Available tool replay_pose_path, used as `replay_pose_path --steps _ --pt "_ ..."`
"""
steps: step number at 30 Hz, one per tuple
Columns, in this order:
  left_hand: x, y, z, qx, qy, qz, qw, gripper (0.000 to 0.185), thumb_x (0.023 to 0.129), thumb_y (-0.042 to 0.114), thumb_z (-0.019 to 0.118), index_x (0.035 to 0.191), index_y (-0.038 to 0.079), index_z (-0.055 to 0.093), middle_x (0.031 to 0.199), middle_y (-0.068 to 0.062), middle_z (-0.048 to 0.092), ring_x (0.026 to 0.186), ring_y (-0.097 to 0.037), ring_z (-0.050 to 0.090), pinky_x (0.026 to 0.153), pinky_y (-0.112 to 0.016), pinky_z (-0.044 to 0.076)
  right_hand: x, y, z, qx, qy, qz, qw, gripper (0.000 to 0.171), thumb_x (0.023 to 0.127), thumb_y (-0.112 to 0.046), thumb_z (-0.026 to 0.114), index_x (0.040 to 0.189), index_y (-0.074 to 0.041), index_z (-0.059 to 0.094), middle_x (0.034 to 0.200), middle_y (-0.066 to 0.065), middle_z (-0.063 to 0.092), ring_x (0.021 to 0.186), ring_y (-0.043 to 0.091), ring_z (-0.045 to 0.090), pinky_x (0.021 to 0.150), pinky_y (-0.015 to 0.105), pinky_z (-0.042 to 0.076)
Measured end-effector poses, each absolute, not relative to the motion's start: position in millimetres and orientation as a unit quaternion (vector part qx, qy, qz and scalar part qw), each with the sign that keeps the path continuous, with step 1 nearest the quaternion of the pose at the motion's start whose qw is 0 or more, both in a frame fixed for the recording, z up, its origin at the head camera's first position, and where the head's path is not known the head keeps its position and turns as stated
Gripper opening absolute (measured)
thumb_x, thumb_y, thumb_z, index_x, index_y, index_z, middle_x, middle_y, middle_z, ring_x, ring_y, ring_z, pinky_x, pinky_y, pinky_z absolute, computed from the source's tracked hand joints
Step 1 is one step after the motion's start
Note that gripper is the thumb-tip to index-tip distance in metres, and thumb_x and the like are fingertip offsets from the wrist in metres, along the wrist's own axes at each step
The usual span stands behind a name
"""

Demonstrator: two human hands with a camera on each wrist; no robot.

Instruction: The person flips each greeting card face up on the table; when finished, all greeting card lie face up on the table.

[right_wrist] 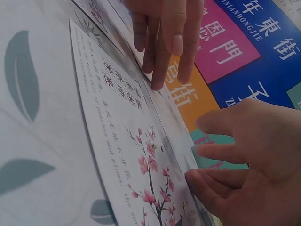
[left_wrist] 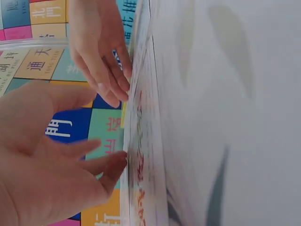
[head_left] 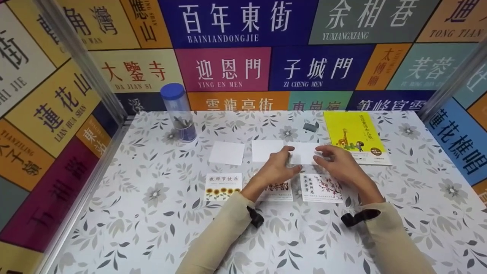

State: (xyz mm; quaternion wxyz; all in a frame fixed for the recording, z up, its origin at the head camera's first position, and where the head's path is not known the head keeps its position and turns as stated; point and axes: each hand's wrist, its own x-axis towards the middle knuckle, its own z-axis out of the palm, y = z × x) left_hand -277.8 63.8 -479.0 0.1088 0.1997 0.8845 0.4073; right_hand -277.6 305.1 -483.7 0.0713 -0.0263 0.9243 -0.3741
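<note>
My left hand [head_left: 279, 165] and right hand [head_left: 338, 161] are at either side of a blank white card [head_left: 302, 153], the rightmost of three in a row. Fingertips of both hands are right at its side edges, fingers loosely bent and spread. Two more blank cards lie to the left, one partly behind my left hand [head_left: 266, 149] and one further off [head_left: 227, 153]. Nearer me is a row of printed cards: sunflowers [head_left: 223, 190], red lettering [head_left: 279, 186] partly covered by my left forearm, and pink blossoms [right_wrist: 150, 162], close below my right hand.
A yellow booklet [head_left: 352, 131] lies behind my right hand, with a small dark grey block [head_left: 311, 126] beside it. At the back left stands a clear tube with a blue lid [head_left: 173, 91], pens inside. Printed wall panels [head_left: 224, 68] enclose the flowered tabletop [head_left: 152, 236].
</note>
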Motion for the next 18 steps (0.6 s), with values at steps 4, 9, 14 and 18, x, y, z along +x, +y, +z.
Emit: replay_pose_path --steps 4,9,14,18 --pt "-276.0 67.1 -477.5 0.156 0.848 0.487 0.135 0.072 0.092 0.033 0.070 0.153 0.013 0.036 0.143 -0.019 0.056 0.132 -0.028 0.056 0.108 -0.038 0.049 -277.5 305.3 -484.9 -0.029 0.921 -0.384 0.067 0.059 0.096 -0.050 0.062 0.143 -0.015 0.054 0.145 0.019 0.055 0.134 0.041 0.052 0.114 0.059 0.038" --pt "-274.7 69.9 -478.5 0.124 0.815 0.546 0.149 0.078 0.091 0.029 0.071 0.156 0.013 0.030 0.149 -0.021 0.051 0.136 -0.030 0.053 0.110 -0.040 0.047 -276.2 306.2 -484.6 -0.024 0.912 -0.403 0.065 0.059 0.096 -0.048 0.064 0.144 -0.015 0.053 0.146 0.018 0.054 0.135 0.039 0.052 0.115 0.057 0.038" --pt "-273.6 71.9 -477.6 0.119 0.796 0.575 0.148 0.076 0.091 0.025 0.071 0.155 0.013 0.031 0.143 -0.018 0.057 0.132 -0.030 0.056 0.107 -0.038 0.049 -275.2 306.7 -483.2 -0.016 0.908 -0.413 0.064 0.059 0.096 -0.046 0.064 0.145 -0.015 0.053 0.144 0.017 0.055 0.134 0.038 0.052 0.115 0.057 0.038" --pt "-272.6 73.2 -476.0 0.120 0.791 0.582 0.149 0.078 0.090 0.025 0.072 0.155 0.012 0.031 0.146 -0.023 0.051 0.133 -0.032 0.053 0.107 -0.040 0.048 -275.8 307.6 -482.8 -0.020 0.913 -0.403 0.065 0.058 0.096 -0.048 0.063 0.144 -0.016 0.053 0.144 0.016 0.055 0.134 0.038 0.052 0.115 0.058 0.038"
